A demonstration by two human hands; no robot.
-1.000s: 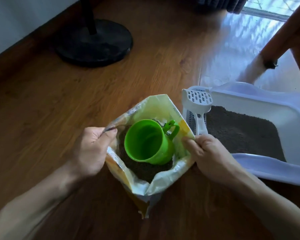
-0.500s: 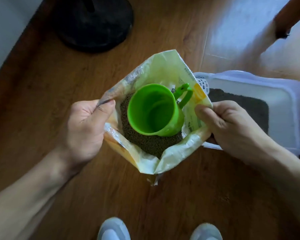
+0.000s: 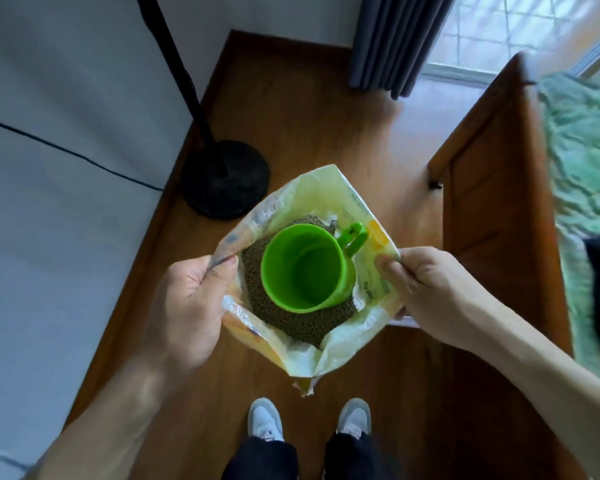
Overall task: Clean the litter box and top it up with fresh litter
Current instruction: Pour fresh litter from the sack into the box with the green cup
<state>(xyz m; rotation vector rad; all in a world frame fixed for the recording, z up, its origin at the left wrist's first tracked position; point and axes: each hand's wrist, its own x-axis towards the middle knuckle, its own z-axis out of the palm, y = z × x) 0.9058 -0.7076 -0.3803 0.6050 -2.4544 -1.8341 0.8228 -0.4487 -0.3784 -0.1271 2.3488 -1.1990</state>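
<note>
Hands hold the bag (image 3: 329, 344) open: left hand (image 3: 187, 303) pinches its left edge, right hand (image 3: 426, 289) its right. Cup (image 3: 305, 268) sits on litter (image 3: 302, 323) inside.

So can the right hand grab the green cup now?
Probably not straight away. The right hand is pinching the litter bag edge, as is the left hand. The green cup sits uncovered on the litter, so letting go would leave the way free.
</note>
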